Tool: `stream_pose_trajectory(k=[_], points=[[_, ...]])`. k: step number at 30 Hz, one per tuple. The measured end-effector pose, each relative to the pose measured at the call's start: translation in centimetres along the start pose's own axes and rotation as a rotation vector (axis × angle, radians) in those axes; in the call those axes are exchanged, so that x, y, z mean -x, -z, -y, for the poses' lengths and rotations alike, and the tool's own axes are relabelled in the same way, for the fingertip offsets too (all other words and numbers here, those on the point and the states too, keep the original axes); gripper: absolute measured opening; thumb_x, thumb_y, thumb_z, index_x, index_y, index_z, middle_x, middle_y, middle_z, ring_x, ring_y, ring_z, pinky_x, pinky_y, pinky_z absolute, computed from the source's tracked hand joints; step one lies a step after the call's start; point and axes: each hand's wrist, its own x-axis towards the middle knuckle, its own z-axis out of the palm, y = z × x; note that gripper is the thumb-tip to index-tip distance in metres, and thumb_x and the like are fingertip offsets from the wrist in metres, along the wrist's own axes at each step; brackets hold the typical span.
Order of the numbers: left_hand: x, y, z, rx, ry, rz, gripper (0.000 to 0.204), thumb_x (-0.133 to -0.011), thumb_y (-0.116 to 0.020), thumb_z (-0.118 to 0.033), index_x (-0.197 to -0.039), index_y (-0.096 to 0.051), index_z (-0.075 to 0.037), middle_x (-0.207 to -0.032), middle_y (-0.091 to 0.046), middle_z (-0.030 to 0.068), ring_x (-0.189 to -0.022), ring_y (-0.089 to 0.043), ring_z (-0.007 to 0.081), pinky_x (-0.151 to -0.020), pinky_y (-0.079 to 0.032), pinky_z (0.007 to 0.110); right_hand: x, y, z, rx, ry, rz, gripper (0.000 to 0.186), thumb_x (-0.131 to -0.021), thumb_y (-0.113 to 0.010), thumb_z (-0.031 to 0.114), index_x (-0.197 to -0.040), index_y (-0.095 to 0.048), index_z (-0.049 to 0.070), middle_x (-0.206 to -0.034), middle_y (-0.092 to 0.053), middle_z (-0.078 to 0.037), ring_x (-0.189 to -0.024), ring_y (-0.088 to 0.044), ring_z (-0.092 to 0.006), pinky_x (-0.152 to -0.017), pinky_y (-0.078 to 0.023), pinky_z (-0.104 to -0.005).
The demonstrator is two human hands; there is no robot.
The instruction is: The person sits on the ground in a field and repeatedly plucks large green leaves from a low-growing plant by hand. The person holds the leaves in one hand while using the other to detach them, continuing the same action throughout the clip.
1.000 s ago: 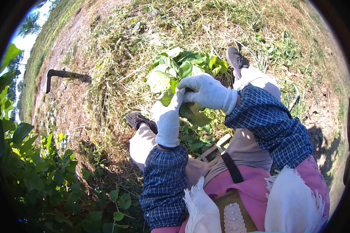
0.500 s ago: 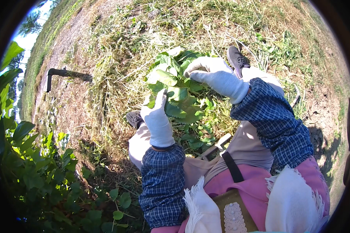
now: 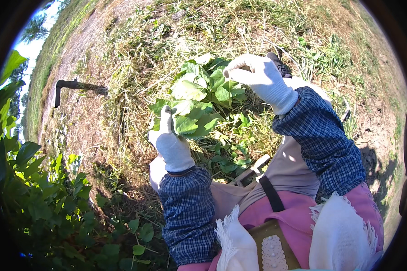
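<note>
My left hand, in a white knit glove, is closed on a stack of broad green leaves, with the thumb pressed on top. Behind that stack, more broad leaves lie heaped on the grass, one turned pale side up. My right hand, gloved the same way, hovers just right of the heap with thumb and fingertips pinched together. What sits in that pinch, if anything, is too small to make out.
Leafy vines crowd the left side. A black bent pipe sticks out at the upper left. Dry cut grass covers the ground. Part of a wooden frame shows between my legs, and my dark shoe is behind my right hand.
My left hand has shifted left and tilted, drawing the leaf stack leftward. My right hand has moved slightly right, away from the leaves.
</note>
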Motion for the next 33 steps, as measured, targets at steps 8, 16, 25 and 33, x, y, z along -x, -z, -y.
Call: stream_pose_trajectory(k=[8,16,25,33], points=[[0.0,0.4,-3.1,-0.358,-0.304,0.07,0.064,-0.072,-0.067,0.01,-0.132,-0.067,-0.015,-0.109,-0.072,0.0161,-0.099,-0.067,0.0346,-0.091,-0.052,0.04,0.4,0.6,0.2,0.096,-0.075,0.283,0.031,-0.087,-0.07,0.034,-0.098,-0.073,0.005,-0.093,-0.075,-0.011,-0.087,-0.071,-0.0222,-0.08,-0.055,-0.0348],[0.2,-0.7,-7.0,0.586,0.21,0.354,0.019,-0.092,-0.072,-0.009,-0.105,-0.072,0.005,-0.094,-0.074,0.0052,-0.082,-0.065,0.0105,-0.074,-0.053,0.024,0.9,-1.6,0.9,-0.051,-0.019,0.236,0.027,-0.089,-0.072,0.024,-0.109,-0.074,0.006,-0.102,-0.075,-0.011,-0.1,-0.072,-0.0224,-0.09,-0.055,-0.0342],[0.3,-1.0,-7.9,0.527,0.472,0.553,0.029,-0.096,-0.071,-0.024,-0.116,-0.072,-0.004,-0.091,-0.074,0.008,-0.076,-0.066,0.0096,-0.069,-0.052,0.027,1.4,-2.6,1.1,-0.043,-0.096,0.235,0.016,-0.089,-0.073,0.018,-0.099,-0.073,0.006,-0.09,-0.074,-0.008,-0.084,-0.071,-0.0181,-0.078,-0.057,-0.0321],[1.0,-2.0,-5.4,0.555,0.197,0.454,0.023,-0.095,-0.072,-0.024,-0.111,-0.075,-0.007,-0.09,-0.074,0.0058,-0.078,-0.067,0.0102,-0.069,-0.052,0.027,1.1,-2.9,1.1,-0.07,-0.093,0.219,0.013,-0.089,-0.073,0.016,-0.097,-0.074,0.006,-0.087,-0.074,-0.007,-0.082,-0.07,-0.0162,-0.078,-0.057,-0.031]])
